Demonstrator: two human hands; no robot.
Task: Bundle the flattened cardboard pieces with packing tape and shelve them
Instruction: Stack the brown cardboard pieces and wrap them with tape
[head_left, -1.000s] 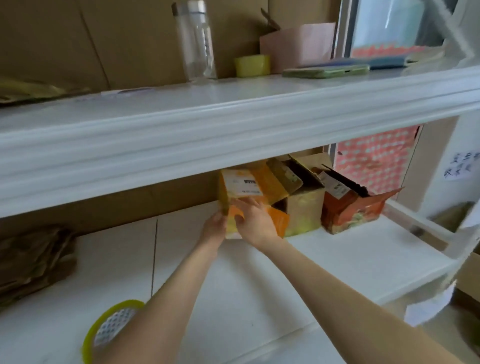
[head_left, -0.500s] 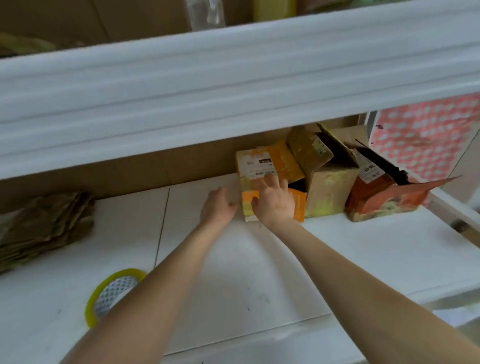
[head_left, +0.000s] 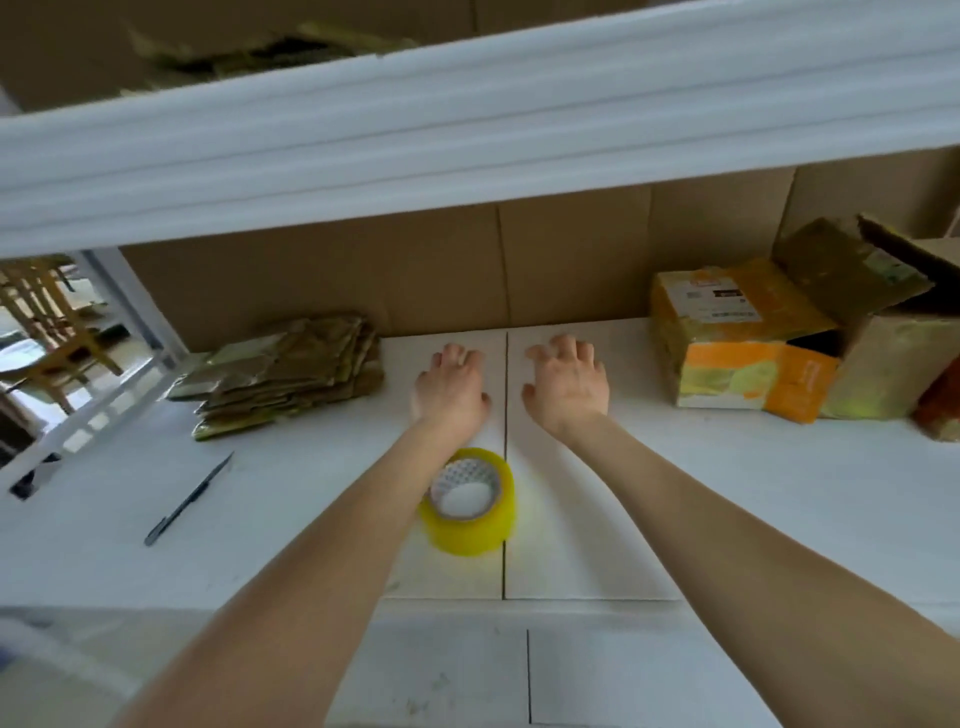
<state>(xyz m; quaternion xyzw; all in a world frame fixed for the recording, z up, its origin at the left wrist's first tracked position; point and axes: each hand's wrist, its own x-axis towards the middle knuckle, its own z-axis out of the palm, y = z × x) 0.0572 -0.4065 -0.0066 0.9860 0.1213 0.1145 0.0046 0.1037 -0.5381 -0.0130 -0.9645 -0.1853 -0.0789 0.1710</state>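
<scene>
A: Hands?
B: Left hand and right hand side by side, palms down over the white lower shelf, one on each side of its seam. Grip apart on both, fingers loosely spread, nothing held. Touching the board or not, cannot tell.
A: Cardboard?
B: Stack of flattened brown cardboard pieces lies back left on the shelf, by the brown cardboard back wall, near the left hand but apart from it.
A: Tape?
B: Roll of yellow packing tape on the shelf, partly under the left forearm.
A: Rest?
B: Slim black pen-like tool front left. Orange-and-yellow open cardboard box at right, well apart from the right hand, olive-brown cardboard box right against it.
</scene>
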